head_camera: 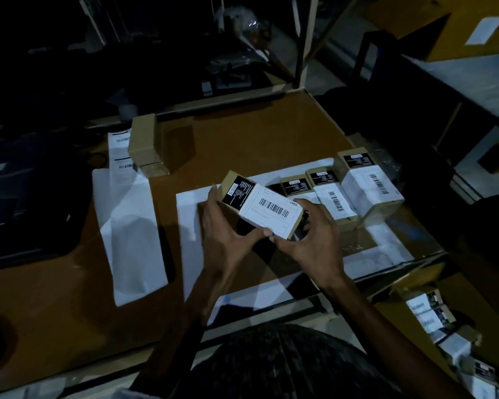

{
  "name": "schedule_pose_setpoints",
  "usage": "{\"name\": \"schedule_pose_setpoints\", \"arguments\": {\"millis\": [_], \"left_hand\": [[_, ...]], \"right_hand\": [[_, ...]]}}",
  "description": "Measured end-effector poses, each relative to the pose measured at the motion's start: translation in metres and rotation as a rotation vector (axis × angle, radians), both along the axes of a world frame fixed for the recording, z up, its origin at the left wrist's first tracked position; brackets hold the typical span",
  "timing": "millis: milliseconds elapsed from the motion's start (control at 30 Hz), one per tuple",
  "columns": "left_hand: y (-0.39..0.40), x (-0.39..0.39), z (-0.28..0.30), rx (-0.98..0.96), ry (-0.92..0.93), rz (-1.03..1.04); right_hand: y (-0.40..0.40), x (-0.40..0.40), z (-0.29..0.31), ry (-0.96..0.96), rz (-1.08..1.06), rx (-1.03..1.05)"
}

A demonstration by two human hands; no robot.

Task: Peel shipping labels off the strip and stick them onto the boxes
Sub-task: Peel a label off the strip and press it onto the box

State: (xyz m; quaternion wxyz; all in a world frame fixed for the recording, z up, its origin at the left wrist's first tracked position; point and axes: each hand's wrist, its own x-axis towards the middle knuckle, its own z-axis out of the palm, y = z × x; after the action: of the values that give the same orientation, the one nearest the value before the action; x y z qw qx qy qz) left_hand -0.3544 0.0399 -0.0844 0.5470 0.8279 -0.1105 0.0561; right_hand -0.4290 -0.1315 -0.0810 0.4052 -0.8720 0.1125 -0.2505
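Here, above a dim bench (257,131), the left hand (224,226) and right hand (314,234) grip a small cardboard box (260,208) between them, fingers closed around its ends, its white barcode label (272,210) facing up. Labelled boxes (355,185) stand just beyond the right hand.

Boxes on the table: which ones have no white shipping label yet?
The plain boxes stacked at the far left show bare cardboard. The held box and the row at right all carry white barcode labels.
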Motion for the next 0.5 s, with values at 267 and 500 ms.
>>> {"name": "schedule_pose_setpoints", "arguments": {"millis": [267, 500], "left_hand": [[-0.061, 0.025, 0.008, -0.010, 0.095, -0.134], [-0.111, 0.044, 0.001, 0.006, 0.134, -0.269]], "right_hand": [[-0.045, -0.022, -0.002, -0.062, -0.247, -0.013], [-0.068, -0.023, -0.011, 0.014, -0.328, -0.121]]}}
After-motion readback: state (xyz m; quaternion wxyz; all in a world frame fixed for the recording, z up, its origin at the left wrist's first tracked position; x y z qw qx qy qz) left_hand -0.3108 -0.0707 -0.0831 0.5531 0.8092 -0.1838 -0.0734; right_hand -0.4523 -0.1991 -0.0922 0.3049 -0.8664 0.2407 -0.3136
